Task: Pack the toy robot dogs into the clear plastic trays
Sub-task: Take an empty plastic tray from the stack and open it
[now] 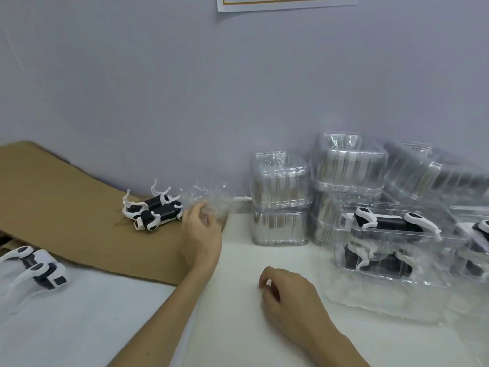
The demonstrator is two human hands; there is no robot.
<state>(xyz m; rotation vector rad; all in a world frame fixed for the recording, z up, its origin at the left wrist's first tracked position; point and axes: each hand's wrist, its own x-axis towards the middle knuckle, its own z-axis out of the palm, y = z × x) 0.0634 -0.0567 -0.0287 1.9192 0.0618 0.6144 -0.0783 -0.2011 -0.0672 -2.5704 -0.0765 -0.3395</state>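
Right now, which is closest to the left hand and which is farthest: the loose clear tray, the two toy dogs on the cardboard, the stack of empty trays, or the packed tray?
1. loose clear tray: gripped by the left hand.
2. two toy dogs: just left, on the cardboard.
3. stack of empty trays: to the right, farther back.
4. packed tray: far right.

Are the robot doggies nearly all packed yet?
Partly. Done: the packed trays on the right already hold dogs. In hand: the left hand grips a clear tray beside the cardboard; the right hand rests on the table, holding nothing. Left: loose dogs lie on the cardboard, another dog sits at the lower left, and stacked trays wait by the wall.
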